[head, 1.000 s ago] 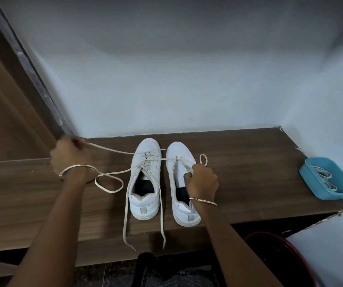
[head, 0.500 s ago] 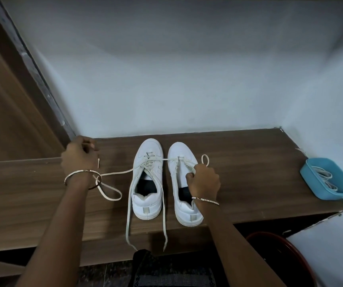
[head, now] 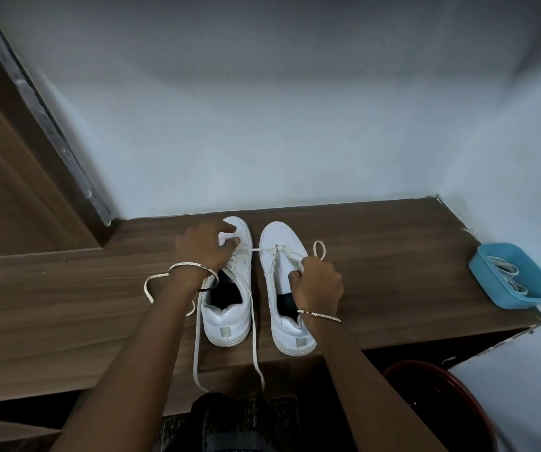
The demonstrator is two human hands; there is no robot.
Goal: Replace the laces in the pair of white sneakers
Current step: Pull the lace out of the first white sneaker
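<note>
Two white sneakers stand side by side on the brown wooden shelf [head: 393, 256], toes to the wall. My left hand [head: 202, 246] is over the toe of the left sneaker [head: 230, 318], and its fingers pinch a white lace [head: 262, 249] that runs taut across to the front eyelets of the right sneaker [head: 279, 236]. My right hand [head: 318, 285] grips the right sneaker's upper at the eyelet edge. A slack loop of the lace [head: 147, 290] lies on the shelf left of my left wrist. The left sneaker's own lace ends [head: 195, 353] hang over the front edge.
A blue tray [head: 523, 300] with more white laces in it sits at the shelf's right end, by the wall. A dark red-rimmed bin [head: 426, 370] stands below at the right. White walls close the back and right; a wooden door frame [head: 34, 102] stands at the left.
My left hand has come back from the far left to above the left sneaker's toe, bringing the lace with it. The right hand has stayed on the right sneaker.
</note>
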